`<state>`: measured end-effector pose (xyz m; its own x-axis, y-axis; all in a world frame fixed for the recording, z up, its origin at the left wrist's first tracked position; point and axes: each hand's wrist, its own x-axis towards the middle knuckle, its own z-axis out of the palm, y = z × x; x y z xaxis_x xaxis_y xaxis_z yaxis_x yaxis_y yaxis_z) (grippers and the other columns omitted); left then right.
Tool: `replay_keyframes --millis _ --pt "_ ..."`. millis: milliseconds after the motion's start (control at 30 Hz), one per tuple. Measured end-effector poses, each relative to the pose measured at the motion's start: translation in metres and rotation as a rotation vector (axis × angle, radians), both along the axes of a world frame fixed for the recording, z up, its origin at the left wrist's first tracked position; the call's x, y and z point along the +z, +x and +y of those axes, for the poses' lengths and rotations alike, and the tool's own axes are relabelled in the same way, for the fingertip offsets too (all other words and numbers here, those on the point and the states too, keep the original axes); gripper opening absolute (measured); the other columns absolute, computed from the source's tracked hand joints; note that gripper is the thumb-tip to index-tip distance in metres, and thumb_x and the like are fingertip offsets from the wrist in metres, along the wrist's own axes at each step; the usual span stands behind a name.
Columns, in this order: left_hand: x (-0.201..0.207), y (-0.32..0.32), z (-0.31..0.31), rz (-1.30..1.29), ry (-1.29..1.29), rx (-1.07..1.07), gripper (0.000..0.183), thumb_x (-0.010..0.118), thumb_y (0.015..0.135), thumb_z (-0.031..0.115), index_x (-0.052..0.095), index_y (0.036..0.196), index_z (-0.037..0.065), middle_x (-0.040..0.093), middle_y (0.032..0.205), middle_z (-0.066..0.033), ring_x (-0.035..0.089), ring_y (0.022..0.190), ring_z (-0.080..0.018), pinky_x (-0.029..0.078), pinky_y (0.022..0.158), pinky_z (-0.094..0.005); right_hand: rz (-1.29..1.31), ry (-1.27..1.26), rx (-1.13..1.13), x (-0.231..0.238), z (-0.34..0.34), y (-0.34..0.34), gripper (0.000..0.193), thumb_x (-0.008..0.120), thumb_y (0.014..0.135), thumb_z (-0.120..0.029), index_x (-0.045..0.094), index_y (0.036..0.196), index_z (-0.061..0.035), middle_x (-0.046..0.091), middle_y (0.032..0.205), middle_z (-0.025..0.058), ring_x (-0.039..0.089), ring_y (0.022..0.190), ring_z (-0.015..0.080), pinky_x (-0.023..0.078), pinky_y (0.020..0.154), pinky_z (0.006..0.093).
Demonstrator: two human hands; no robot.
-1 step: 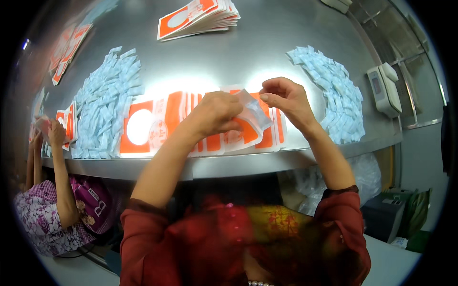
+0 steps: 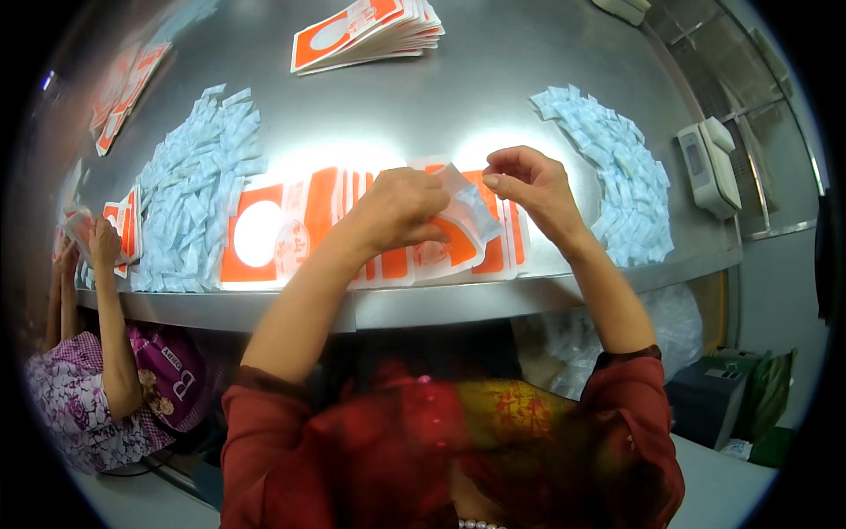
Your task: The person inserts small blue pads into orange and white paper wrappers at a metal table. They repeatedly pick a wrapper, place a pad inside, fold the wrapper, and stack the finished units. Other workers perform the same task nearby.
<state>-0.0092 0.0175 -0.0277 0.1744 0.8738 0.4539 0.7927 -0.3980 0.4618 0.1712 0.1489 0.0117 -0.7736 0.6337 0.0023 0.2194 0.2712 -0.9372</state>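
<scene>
My left hand (image 2: 398, 210) is closed, its fingers pinching the upper edge of an orange-and-white pouch (image 2: 460, 244) over a row of similar pouches. A pale translucent part with a light blue tint (image 2: 477, 212) shows at the pouch's mouth; whether it is a sachet or the film cannot be made out. Just right of that mouth, my right hand (image 2: 536, 189) is held with bent fingers and the thumb a little apart from them. Nothing shows between its fingertips. Overlapping orange pouches (image 2: 300, 220) with round pale windows lie under and beside my hands.
Heaps of small light blue sachets lie left (image 2: 189, 198) and right (image 2: 621, 181) on the metal table (image 2: 476, 304). A fanned pouch stack (image 2: 370, 35) lies farther back. A white device (image 2: 709, 167) stands at the right edge. At far left, a co-worker's hand (image 2: 104, 242) handles a pouch.
My right hand has shifted very slightly. My left hand and its pouch look the same. The co-worker's pouch at far left has tilted a little.
</scene>
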Motion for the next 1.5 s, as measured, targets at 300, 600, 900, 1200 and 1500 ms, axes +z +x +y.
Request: replay_keyframes --millis 300,600,900,1200,1500 --pt "0.001 0.002 -0.002 0.030 -0.004 0.029 0.037 0.079 0.056 0.023 0.046 0.063 0.006 0.049 0.064 -0.0069 0.052 0.063 -0.0282 0.040 0.056 -0.0384 -0.267 -0.235 0.134 -0.011 -0.017 0.017 0.044 0.065 0.082 -0.027 0.056 0.114 0.0018 0.063 0.092 0.0067 0.059 0.078 0.0102 0.044 0.056 0.0210" --pt "0.014 0.007 -0.002 -0.207 0.246 0.079 0.048 0.078 0.061 0.027 0.059 0.100 0.007 0.060 0.101 -0.0105 0.060 0.083 -0.0295 0.050 0.066 -0.0352 -0.237 -0.290 0.189 -0.026 -0.036 -0.016 0.032 0.049 0.082 -0.008 0.054 0.112 0.0022 0.059 0.097 0.0106 0.056 0.087 0.0180 0.047 0.073 0.0306" --pt "0.020 -0.003 0.004 0.081 -0.252 0.081 0.050 0.044 0.088 0.051 0.065 0.088 0.006 0.064 0.094 -0.0075 0.051 0.106 -0.0297 0.025 0.102 -0.0517 -0.255 -0.288 0.299 -0.041 -0.064 -0.054 0.031 0.045 0.084 -0.014 0.052 0.110 0.0027 0.059 0.094 0.0142 0.060 0.070 0.0158 0.046 0.051 0.0284" --pt "0.018 0.003 0.007 0.292 -0.395 0.249 0.043 0.052 0.088 0.036 0.059 0.060 0.004 0.054 0.057 -0.0070 0.049 0.071 -0.0227 0.037 0.086 -0.0388 -0.257 0.058 -0.101 -0.018 0.044 -0.003 0.021 0.058 0.085 -0.017 0.064 0.082 0.0030 0.058 0.063 0.0040 0.052 0.053 0.0092 0.044 0.049 0.0223" --pt "-0.011 -0.004 0.007 0.188 -0.256 0.318 0.021 0.059 0.080 0.017 0.061 0.097 0.005 0.061 0.094 -0.0107 0.057 0.089 -0.0262 0.039 0.086 -0.0378 -0.634 0.647 0.035 -0.050 0.028 -0.018 0.048 0.052 0.079 -0.028 0.054 0.119 -0.0036 0.065 0.096 0.0175 0.061 0.092 0.0328 0.046 0.081 0.0418"
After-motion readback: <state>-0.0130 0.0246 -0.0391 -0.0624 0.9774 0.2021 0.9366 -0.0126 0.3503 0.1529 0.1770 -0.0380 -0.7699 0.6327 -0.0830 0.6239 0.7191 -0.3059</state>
